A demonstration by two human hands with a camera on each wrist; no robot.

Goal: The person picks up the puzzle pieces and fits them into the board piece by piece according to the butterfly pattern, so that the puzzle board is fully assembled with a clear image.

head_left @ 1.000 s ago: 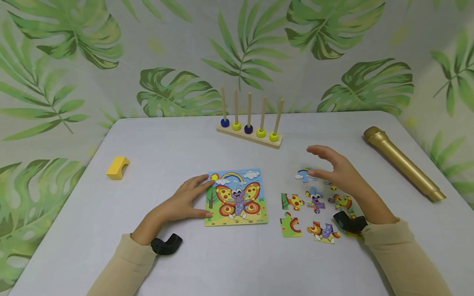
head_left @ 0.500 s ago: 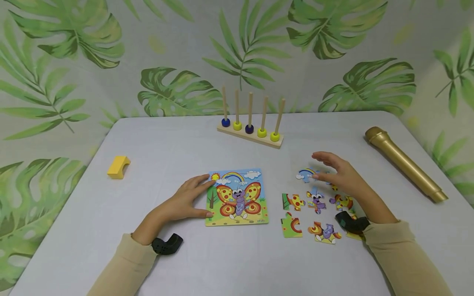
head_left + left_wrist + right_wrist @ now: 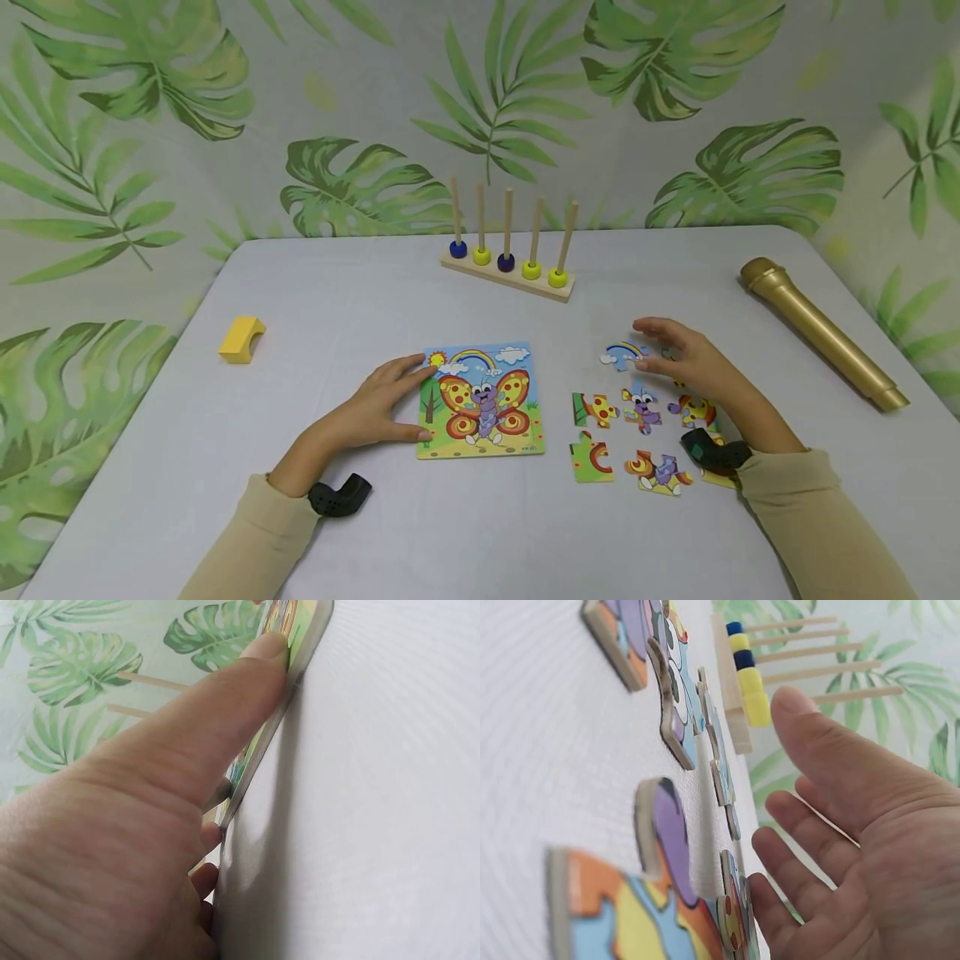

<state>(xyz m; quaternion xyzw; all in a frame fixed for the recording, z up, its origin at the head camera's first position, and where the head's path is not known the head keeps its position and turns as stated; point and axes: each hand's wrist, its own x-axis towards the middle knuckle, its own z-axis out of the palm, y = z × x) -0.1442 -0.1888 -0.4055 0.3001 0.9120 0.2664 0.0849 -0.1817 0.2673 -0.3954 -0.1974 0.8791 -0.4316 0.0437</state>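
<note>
Butterfly board (image 3: pixel 487 404) is sitting left of the rainbow piece (image 3: pixel 619 354), left hand (image 3: pixel 378 406) resting loosely spread on its edge. Right hand (image 3: pixel 692 358) is hovering half-open, empty. Piece-picking, I guess; probably calling for a pinch next.

Free gap (narrow) — board (image 3: pixel 486 404) to pieces (image 3: pixel 642 408)

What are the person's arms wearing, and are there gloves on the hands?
Both sleeves are plain beige: the left sleeve and the right sleeve each end near the wrist. There's a black, curved left gadget and a matching right gadget with a small greenish patch. The left hand and right hand have no gloves.
</note>
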